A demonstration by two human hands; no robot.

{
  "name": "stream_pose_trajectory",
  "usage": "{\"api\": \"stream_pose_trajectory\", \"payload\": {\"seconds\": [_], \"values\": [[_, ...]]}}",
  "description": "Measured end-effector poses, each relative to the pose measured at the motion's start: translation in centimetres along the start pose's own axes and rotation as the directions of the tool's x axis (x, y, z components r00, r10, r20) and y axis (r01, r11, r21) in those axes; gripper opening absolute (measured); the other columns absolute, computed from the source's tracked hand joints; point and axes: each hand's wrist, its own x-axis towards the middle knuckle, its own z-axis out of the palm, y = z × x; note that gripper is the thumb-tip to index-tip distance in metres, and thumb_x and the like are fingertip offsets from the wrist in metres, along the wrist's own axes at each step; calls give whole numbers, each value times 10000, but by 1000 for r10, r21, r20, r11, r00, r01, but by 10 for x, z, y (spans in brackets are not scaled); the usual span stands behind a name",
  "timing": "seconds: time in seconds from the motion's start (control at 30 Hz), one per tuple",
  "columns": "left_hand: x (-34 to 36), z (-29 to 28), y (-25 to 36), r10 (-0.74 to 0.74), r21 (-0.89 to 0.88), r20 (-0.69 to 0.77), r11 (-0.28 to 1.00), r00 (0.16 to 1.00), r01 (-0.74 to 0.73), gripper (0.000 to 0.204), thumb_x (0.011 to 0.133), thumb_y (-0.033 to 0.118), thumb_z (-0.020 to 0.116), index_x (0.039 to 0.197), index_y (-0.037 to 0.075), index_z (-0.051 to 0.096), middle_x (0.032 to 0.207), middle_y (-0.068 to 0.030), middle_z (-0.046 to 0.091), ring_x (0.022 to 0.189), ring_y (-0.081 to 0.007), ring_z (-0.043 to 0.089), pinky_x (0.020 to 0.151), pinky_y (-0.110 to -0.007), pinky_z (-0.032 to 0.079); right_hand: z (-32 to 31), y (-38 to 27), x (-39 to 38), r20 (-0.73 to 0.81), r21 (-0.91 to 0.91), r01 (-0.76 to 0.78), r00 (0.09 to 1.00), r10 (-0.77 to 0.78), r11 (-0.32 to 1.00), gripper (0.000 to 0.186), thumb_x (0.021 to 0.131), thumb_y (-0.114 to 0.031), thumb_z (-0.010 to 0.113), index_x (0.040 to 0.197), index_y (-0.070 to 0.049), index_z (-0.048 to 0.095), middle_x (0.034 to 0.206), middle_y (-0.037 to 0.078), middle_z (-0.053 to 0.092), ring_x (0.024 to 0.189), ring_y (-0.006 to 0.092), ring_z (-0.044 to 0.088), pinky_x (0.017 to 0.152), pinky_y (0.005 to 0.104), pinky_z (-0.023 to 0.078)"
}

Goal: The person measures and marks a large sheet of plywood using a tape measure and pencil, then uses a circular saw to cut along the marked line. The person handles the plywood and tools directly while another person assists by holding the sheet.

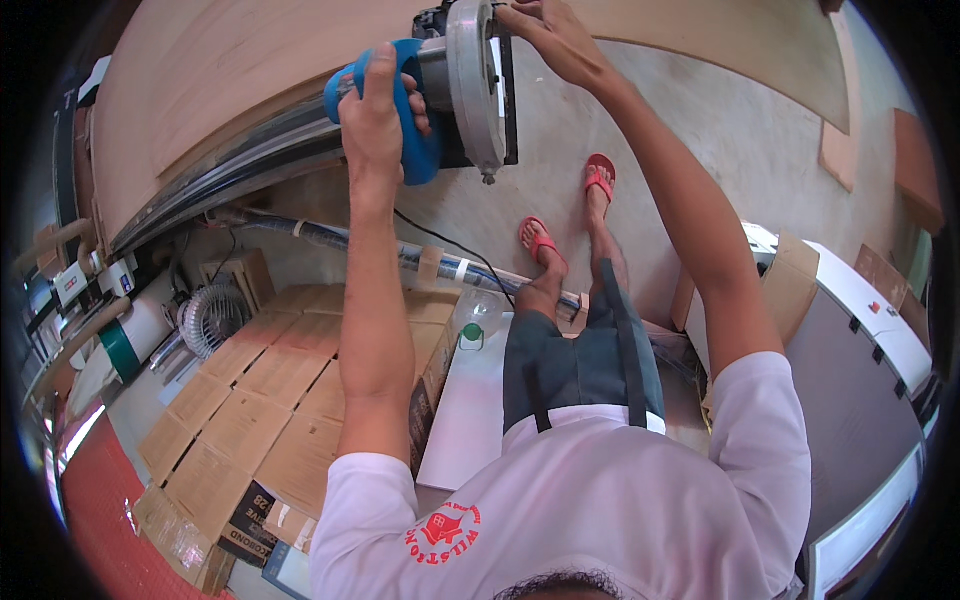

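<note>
My left hand [375,125] is closed round the blue handle of a power saw [472,85] with a rounded grey guard. My thumb lies along the handle's top, with fingertips showing through its loop. The saw stands at the end of a long metal rail [235,180], beside a large wooden board [240,75]. At the top edge of the picture my right hand [560,40] reaches to the guard's far side. Its thumb and fingers are bent in at the saw; what they grip there is cut off from view.
Brown cartons [270,375] are stacked at left near a small fan [212,318]. A clear bottle [478,315] with a green cap stands on a white panel [465,425]. A black cord [450,240] hangs below the saw. Another wooden sheet [740,50] spans the top right.
</note>
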Motion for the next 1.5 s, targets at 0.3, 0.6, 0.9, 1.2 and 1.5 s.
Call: {"api": "stream_pose_trajectory", "payload": {"seconds": [0.3, 0.6, 0.9, 1.2, 1.5], "values": [[2, -2, -4, 2, -25, 24, 1000, 1000, -1, 594, 928, 665, 607, 922, 71, 604, 694, -30, 580, 592, -142, 560, 573, -315, 485, 6, 7, 9, -14, 7, 65, 998, -65, 998, 691, 987, -560, 562, 1141, 114, 584, 1064, 286, 714, 1067, 371, 677, 936, 439, 515], [4, -1, -5, 20, -20, 34, 1000, 999, -20, 598, 929, 676, 603, 924, 78, 608, 692, -28, 582, 594, -134, 564, 573, -311, 485, 9, 9, 10, -52, -32, 100, 993, -102, 994, 660, 997, -547, 550, 1085, 103, 625, 1032, 273, 698, 1024, 370, 661, 900, 448, 512], [7, 4, -4, 37, -59, 14, 998, 999, -36, 595, 927, 642, 622, 873, 50, 603, 658, -41, 584, 550, -134, 562, 527, -288, 480, 9, 8, 12, -64, 50, 95, 994, -91, 994, 624, 1006, -507, 555, 1067, 111, 623, 970, 232, 730, 952, 323, 694, 856, 411, 521], [7, 3, -2, 37, -51, 3, 998, 999, -37, 587, 933, 620, 625, 847, 39, 607, 639, -48, 587, 533, -131, 562, 518, -275, 483, 11, 8, 9, -83, 31, 107, 991, -105, 994, 610, 1014, -505, 552, 1062, 101, 606, 1012, 244, 717, 1003, 325, 669, 899, 425, 502], [8, 2, -4, 35, -61, 6, 998, 999, -35, 593, 935, 626, 624, 844, 40, 611, 637, -50, 592, 532, -129, 566, 519, -271, 489, 11, 13, 11, -79, -28, 136, 987, -138, 990, 617, 1026, -525, 523, 1071, 86, 597, 1036, 270, 687, 1014, 374, 634, 910, 456, 480]]}}
